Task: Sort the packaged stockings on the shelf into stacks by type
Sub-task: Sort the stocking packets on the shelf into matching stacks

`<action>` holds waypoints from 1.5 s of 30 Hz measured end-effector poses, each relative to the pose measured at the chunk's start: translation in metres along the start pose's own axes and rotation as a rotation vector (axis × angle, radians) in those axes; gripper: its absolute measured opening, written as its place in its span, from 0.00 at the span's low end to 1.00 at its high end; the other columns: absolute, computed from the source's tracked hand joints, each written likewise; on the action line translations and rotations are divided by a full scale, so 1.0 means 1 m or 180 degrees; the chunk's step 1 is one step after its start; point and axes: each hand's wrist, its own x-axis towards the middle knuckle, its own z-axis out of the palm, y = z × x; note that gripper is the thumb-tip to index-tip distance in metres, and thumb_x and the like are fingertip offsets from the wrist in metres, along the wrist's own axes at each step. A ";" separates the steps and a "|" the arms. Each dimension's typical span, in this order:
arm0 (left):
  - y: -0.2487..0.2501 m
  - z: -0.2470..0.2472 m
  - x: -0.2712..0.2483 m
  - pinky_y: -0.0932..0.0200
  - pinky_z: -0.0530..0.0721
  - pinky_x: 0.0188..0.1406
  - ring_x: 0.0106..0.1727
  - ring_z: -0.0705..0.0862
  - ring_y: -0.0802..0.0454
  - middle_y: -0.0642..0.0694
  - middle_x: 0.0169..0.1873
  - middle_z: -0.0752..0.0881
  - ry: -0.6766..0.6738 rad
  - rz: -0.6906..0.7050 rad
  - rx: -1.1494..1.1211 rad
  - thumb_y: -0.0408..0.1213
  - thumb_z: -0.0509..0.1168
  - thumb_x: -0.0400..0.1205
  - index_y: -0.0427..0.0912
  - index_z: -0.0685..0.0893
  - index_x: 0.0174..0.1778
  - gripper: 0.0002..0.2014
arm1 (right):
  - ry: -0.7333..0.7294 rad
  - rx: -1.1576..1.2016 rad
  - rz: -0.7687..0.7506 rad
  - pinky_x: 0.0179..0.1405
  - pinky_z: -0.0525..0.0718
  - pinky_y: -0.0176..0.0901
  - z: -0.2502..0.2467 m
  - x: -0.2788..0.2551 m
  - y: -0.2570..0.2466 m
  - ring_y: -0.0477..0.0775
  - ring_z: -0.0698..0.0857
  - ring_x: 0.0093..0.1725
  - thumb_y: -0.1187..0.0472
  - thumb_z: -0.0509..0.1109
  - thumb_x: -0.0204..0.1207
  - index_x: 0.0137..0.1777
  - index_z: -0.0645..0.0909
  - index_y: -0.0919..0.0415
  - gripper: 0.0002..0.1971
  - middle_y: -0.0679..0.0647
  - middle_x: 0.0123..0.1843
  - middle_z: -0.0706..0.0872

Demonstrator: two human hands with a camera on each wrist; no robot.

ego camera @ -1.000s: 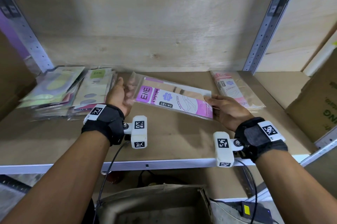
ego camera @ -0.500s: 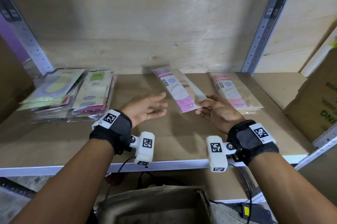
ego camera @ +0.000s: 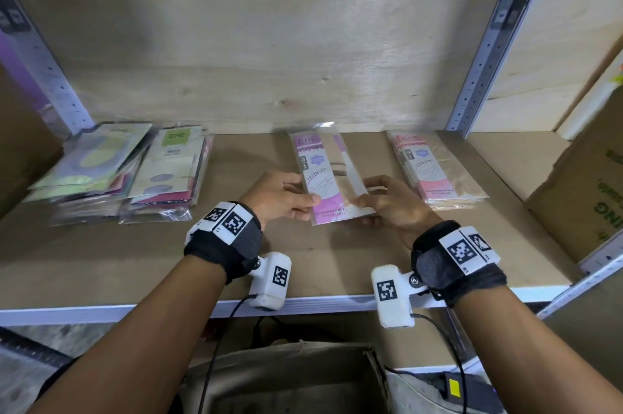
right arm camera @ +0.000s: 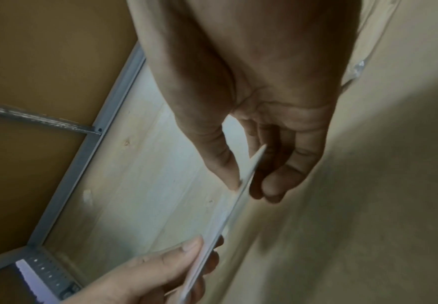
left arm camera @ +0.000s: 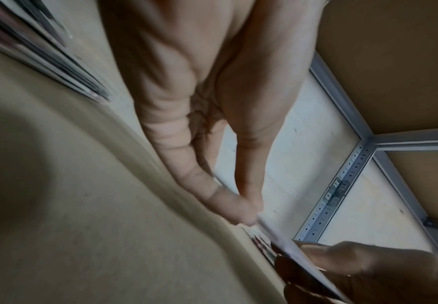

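A purple-labelled stockings packet (ego camera: 323, 171) lies lengthwise at the middle of the shelf (ego camera: 337, 262). My left hand (ego camera: 286, 198) pinches its near left edge, thumb on top. My right hand (ego camera: 381, 201) pinches the near right edge. In the left wrist view the thumb and finger of the left hand (left arm camera: 249, 209) meet on the thin packet edge (left arm camera: 280, 236). The right wrist view shows the right hand (right arm camera: 246, 181) with the packet edge (right arm camera: 228, 216) between thumb and fingers. A pink-labelled stack (ego camera: 435, 167) sits just to the right.
A mixed pile of green, grey and magenta packets (ego camera: 118, 171) fills the shelf's left end. A cardboard box (ego camera: 590, 198) stands at the far right beyond a metal upright (ego camera: 488, 36). An open carton (ego camera: 286, 380) sits below the shelf's front rail.
A second ago both hands held the purple packet crosswise. It then turned lengthwise and left the hands, which opened. Now both hands pinch its near end again.
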 end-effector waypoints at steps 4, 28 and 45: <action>-0.002 -0.004 0.006 0.52 0.92 0.49 0.51 0.90 0.46 0.40 0.59 0.85 0.0543 -0.0200 0.0394 0.36 0.82 0.72 0.33 0.73 0.78 0.40 | 0.0428 -0.1224 -0.0117 0.64 0.84 0.54 -0.008 0.005 0.001 0.57 0.85 0.61 0.58 0.77 0.75 0.71 0.76 0.60 0.26 0.55 0.59 0.84; 0.016 0.048 0.030 0.56 0.88 0.60 0.63 0.87 0.48 0.42 0.68 0.82 -0.0053 -0.0035 -0.0184 0.30 0.76 0.78 0.41 0.78 0.71 0.26 | 0.0515 -0.1293 -0.0091 0.73 0.78 0.58 -0.025 0.000 -0.007 0.59 0.80 0.69 0.63 0.72 0.78 0.72 0.79 0.56 0.22 0.59 0.70 0.80; 0.018 0.040 0.041 0.64 0.88 0.51 0.60 0.87 0.51 0.46 0.66 0.81 0.0212 0.0192 0.0129 0.36 0.77 0.78 0.39 0.77 0.76 0.30 | 0.0757 -0.1472 -0.0557 0.65 0.75 0.39 -0.026 0.004 -0.006 0.52 0.79 0.72 0.64 0.69 0.79 0.65 0.84 0.55 0.15 0.52 0.71 0.81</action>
